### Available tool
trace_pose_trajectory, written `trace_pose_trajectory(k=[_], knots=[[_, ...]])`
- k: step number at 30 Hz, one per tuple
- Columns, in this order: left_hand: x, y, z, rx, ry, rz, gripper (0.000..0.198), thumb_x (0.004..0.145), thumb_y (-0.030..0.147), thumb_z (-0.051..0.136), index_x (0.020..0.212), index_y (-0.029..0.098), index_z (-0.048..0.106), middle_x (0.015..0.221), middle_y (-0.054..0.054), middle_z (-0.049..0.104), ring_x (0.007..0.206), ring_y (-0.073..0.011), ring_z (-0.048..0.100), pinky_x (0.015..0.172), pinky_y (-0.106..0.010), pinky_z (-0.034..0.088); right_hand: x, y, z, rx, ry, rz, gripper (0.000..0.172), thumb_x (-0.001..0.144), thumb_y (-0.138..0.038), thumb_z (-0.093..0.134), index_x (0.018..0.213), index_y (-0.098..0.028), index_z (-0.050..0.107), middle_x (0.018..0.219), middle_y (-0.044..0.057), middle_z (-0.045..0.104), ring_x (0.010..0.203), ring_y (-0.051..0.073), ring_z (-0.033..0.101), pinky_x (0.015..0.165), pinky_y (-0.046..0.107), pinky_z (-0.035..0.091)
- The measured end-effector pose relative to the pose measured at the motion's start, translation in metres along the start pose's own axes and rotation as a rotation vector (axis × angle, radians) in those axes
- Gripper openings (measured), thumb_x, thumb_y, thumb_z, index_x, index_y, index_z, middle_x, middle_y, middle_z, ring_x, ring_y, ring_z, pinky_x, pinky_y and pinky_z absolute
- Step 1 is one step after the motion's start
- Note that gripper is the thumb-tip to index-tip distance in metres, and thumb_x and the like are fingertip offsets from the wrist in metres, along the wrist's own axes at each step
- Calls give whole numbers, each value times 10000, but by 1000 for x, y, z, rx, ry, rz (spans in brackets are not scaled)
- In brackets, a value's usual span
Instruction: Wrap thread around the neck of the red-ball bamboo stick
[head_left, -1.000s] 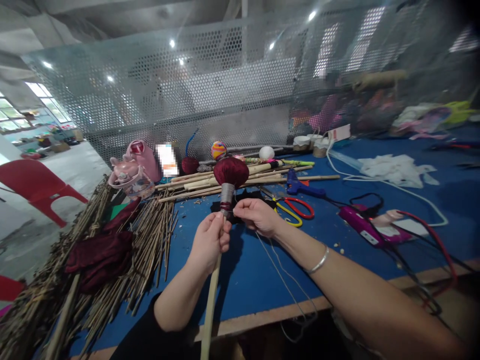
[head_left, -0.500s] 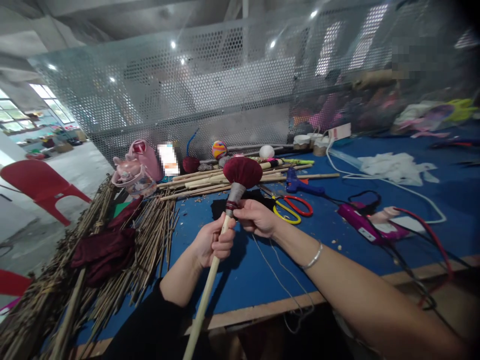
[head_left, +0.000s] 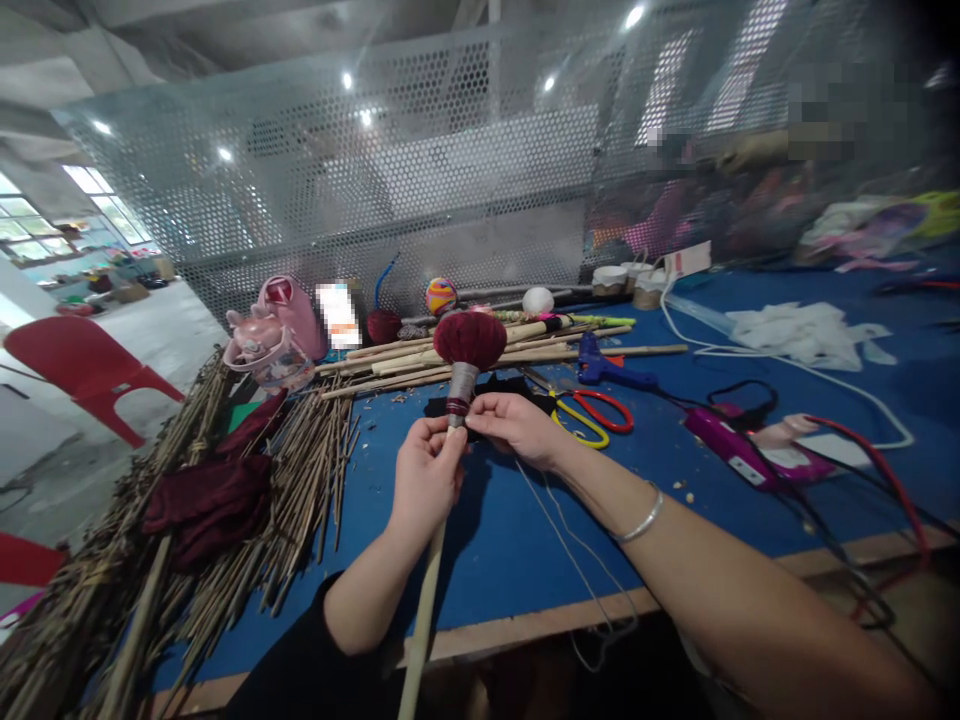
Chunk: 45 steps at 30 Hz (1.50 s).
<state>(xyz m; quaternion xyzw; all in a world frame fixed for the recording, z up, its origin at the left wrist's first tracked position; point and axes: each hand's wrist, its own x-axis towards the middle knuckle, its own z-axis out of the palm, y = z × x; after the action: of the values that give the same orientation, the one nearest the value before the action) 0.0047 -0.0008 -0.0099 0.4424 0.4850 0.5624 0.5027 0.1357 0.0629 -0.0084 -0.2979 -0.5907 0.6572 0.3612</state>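
Note:
A mallet-like piece stands tilted before me: a maroon cloth head [head_left: 470, 340] on a pale wooden stick [head_left: 424, 620]. Grey thread [head_left: 462, 382] is wound round the neck below the head, with maroon cloth showing through low down. My left hand [head_left: 426, 480] is closed round the stick just under the winding. At the lower end of the winding, my right hand [head_left: 514, 428] is pinched on the thread; loose thread [head_left: 559, 535] hangs from below it over the table edge. A black cloth [head_left: 499, 388] lies behind the hands, partly hidden.
Scissors [head_left: 611, 410] with red and yellow handles and a blue glue gun [head_left: 619, 372] lie right of centre. A purple power strip [head_left: 731, 450] with cables is farther right. Bundled twigs [head_left: 255, 520] and maroon cloth [head_left: 210, 500] cover the left. A mesh panel [head_left: 480, 180] stands behind.
My left hand has turned, its back now more toward me, and the stick stands more upright. The maroon head has shifted slightly left; my right hand stays by the winding.

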Motion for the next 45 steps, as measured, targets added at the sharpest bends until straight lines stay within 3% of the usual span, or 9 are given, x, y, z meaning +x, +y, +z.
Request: trace_pose_trajectory(k=[10, 15, 19, 24, 27, 31, 35, 40, 45], knots=[[1, 6, -2, 8, 34, 16, 318, 723, 377, 611, 889, 172, 433, 578, 69, 550, 281, -23, 366, 249, -134, 261, 0, 3, -2, 16, -9, -19, 249, 667, -341, 672, 686, -137, 530, 399, -99, 351, 319, 16, 214, 324, 175, 108], [1, 4, -5, -47, -61, 25, 302, 739, 382, 596, 893, 177, 438, 614, 56, 565, 287, -28, 371, 246, -143, 266, 1, 3, -2, 82, 15, -44, 246, 674, -325, 665, 657, -147, 496, 374, -107, 327, 305, 16, 205, 308, 166, 120], [1, 4, -4, -118, -116, 9, 275, 752, 380, 582, 864, 169, 447, 631, 42, 579, 298, -28, 391, 264, -143, 272, 0, 2, -4, 192, -78, -9, 266, 684, -297, 667, 850, -166, 507, 424, -114, 377, 305, 15, 171, 292, 155, 107], [3, 4, -5, -126, -286, -160, 289, 765, 426, 535, 785, 145, 467, 639, -6, 606, 349, -45, 461, 319, -154, 334, 1, 7, -5, 258, -105, 61, 296, 670, -307, 679, 849, -146, 506, 505, -85, 450, 311, 0, 180, 293, 157, 101], [2, 3, -5, -41, -201, -235, 301, 753, 429, 539, 795, 136, 485, 636, -10, 597, 391, -48, 478, 350, -154, 361, 3, 12, 0, 206, -24, 90, 285, 669, -326, 677, 752, -148, 470, 479, -84, 431, 304, 1, 194, 289, 158, 95], [2, 2, -1, 85, -38, -109, 324, 709, 427, 601, 829, 163, 457, 508, 80, 477, 307, -28, 351, 290, -144, 253, 6, 15, 6, 164, -11, 118, 306, 675, -355, 668, 766, -158, 453, 456, -105, 372, 309, 6, 180, 291, 153, 103], [8, 12, 0, 70, -46, -73, 296, 722, 415, 587, 798, 165, 448, 532, 74, 486, 304, -17, 330, 283, -139, 233, 5, 8, 4, 126, -6, 23, 306, 733, -415, 606, 852, -167, 471, 460, -112, 349, 324, 18, 185, 304, 154, 133], [12, 18, -5, -4, -45, -97, 263, 736, 371, 584, 829, 169, 444, 597, 56, 524, 325, -19, 340, 283, -137, 234, -4, -7, -3, 12, 22, 51, 274, 729, -391, 614, 717, -126, 546, 419, -92, 334, 332, 15, 208, 323, 164, 113], [4, 12, -9, -51, -76, -136, 277, 742, 386, 588, 852, 171, 452, 591, 60, 525, 314, -16, 330, 279, -135, 221, -6, -6, -2, 253, -11, 119, 243, 685, -349, 665, 710, -124, 575, 401, -110, 259, 338, 9, 148, 328, 164, 86]])
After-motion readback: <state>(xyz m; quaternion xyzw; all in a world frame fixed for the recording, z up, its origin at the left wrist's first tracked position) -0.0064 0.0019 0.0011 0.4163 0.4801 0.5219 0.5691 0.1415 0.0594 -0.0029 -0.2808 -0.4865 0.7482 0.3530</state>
